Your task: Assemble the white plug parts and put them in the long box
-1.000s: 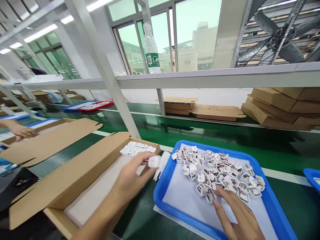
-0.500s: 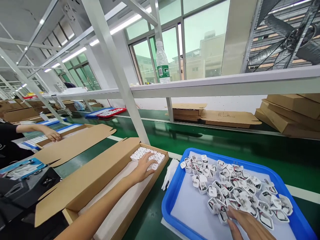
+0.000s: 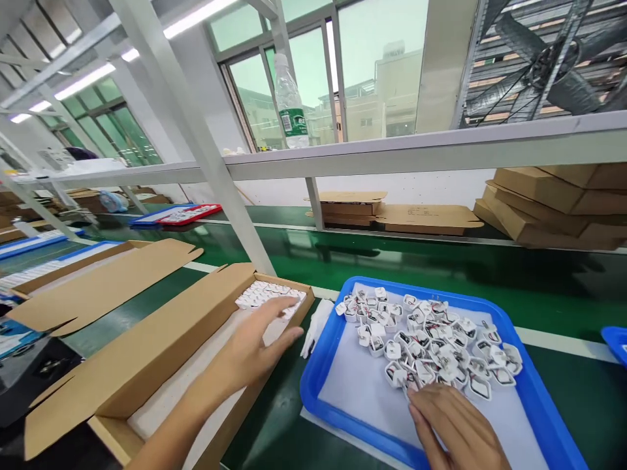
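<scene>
My left hand hovers over the long open cardboard box, thumb and fingers apart and holding nothing. Packed white plastic pieces sit in rows at the box's far end, just beyond the fingertips. My right hand is over the blue tray, its thumb and forefinger pinched at the near edge of a heap of small white plastic housings. Wires and metal parts show in many of them. One small white housing seems to be between those fingertips, mostly hidden by them.
A white glove lies between box and tray. Behind runs a green conveyor surface under a shelf with a plastic bottle. A slanted metal post rises beyond the box. Stacked cartons stand at right.
My left hand has drawn back from the white pieces in the box, towards me. My right hand's fingers have closed at the heap's edge. The view has shifted right; the co-worker's arm is out of sight.
</scene>
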Action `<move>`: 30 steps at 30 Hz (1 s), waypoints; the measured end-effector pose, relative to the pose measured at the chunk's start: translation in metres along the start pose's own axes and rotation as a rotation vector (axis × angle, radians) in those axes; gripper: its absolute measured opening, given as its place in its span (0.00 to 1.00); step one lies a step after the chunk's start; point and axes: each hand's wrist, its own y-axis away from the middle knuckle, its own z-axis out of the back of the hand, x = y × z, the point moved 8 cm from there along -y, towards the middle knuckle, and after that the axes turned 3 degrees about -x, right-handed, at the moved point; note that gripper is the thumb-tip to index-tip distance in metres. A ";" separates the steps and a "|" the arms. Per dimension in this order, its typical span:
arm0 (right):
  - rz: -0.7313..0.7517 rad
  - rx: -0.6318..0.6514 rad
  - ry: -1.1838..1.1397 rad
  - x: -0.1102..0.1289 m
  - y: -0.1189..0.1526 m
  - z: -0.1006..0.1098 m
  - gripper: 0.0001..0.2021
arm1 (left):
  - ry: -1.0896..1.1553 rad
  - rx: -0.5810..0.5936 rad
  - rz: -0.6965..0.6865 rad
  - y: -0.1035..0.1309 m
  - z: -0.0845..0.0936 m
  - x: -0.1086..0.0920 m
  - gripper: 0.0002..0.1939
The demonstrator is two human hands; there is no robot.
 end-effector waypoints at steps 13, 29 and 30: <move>0.086 -0.041 0.046 0.015 -0.008 -0.009 0.14 | 0.097 0.300 -0.105 -0.025 -0.168 -0.067 0.35; -0.251 -0.137 -0.219 -0.014 0.001 0.003 0.21 | 0.567 0.169 -0.299 0.000 -0.112 -0.145 0.37; -0.246 -0.154 -0.252 -0.015 -0.002 0.005 0.20 | 0.582 0.168 -0.305 0.001 -0.116 -0.148 0.35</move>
